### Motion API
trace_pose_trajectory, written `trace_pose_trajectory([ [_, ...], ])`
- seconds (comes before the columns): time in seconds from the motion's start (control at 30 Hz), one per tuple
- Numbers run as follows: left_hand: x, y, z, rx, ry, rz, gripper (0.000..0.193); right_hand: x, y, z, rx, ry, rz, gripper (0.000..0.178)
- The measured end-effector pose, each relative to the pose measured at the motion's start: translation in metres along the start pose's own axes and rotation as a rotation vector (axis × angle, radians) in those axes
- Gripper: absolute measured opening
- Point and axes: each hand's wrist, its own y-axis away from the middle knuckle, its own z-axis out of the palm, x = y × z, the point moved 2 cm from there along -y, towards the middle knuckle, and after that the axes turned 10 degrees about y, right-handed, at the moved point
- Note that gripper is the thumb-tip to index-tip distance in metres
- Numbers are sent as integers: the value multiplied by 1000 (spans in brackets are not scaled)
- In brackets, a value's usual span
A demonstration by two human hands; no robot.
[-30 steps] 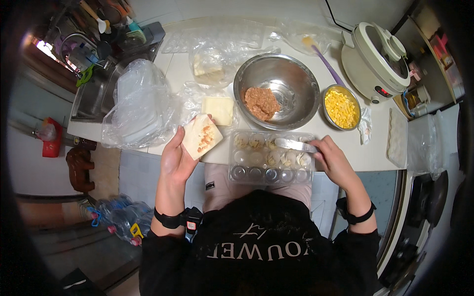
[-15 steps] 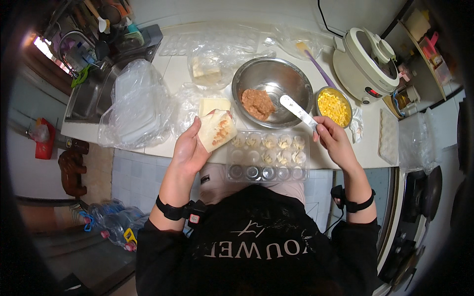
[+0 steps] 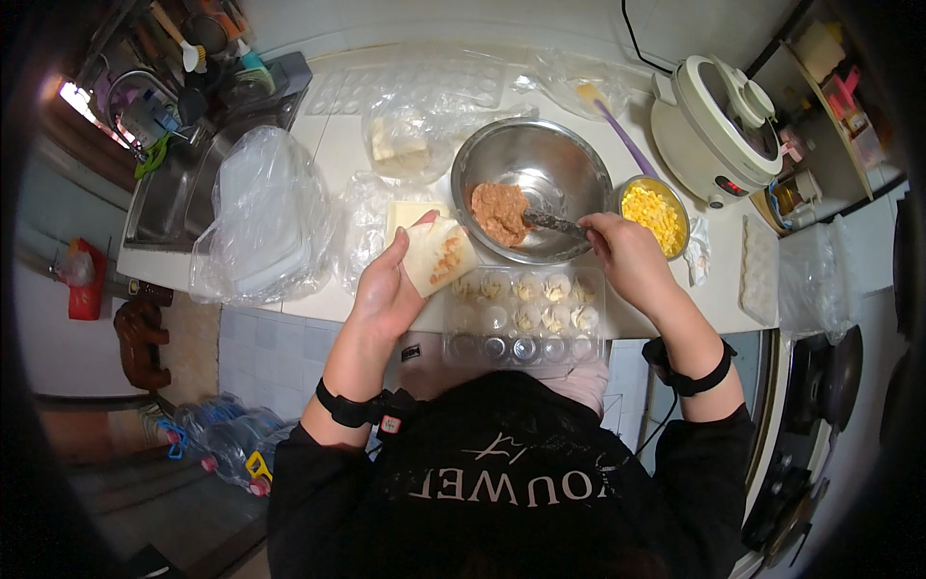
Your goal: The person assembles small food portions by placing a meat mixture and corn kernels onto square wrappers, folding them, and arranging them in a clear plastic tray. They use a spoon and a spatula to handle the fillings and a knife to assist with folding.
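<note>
My left hand (image 3: pixel 378 294) holds a square, pale dough wrapper (image 3: pixel 436 262) with a smear of pinkish meat filling on it. In my right hand (image 3: pixel 629 256), the fingers pinch a flat metal spreader (image 3: pixel 558 224). Its tip touches the mound of meat filling (image 3: pixel 497 210) at the left side of a large steel bowl (image 3: pixel 574 159). Just in front of the bowl is a clear plastic tray (image 3: pixel 473 352), where several wrapped dumplings (image 3: pixel 555 317) sit in the rear cups. A stack of wrappers (image 3: pixel 413 208) lies partly hidden behind my left hand.
A small bowl of yellow corn (image 3: pixel 652 214) stands right of the steel bowl, near a purple-handled utensil (image 3: pixel 627 140). A white cooker (image 3: pixel 709 130) occupies the back right. Bagged white containers (image 3: pixel 265 207) lie beside the sink (image 3: pixel 183 193); plastic bags (image 3: pixel 410 111) cover the back.
My right hand has moved left and turned, bringing the spreader from above the bowl's rim down into the meat filling. The left hand has shifted slightly right with the wrapper.
</note>
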Motion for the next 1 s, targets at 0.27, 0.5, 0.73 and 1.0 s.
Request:
trace_pose_trajectory([
  [0.27, -4, -11, -3, -44, 56, -37, 49, -7, -15, 12, -33, 98, -57, 24],
  [0.5, -1, -10, 0, -43, -6, -51, 51, -7, -26, 18, -119, 115, -90, 23],
  [0.73, 0, -9, 1, -20, -34, -60, 52, 5, -41, 17, -190, -151, -56, 17],
  [1.0, 0, -7, 2, -2, -43, -36, 51, 19, -56, 35, -522, -424, 122, 17],
])
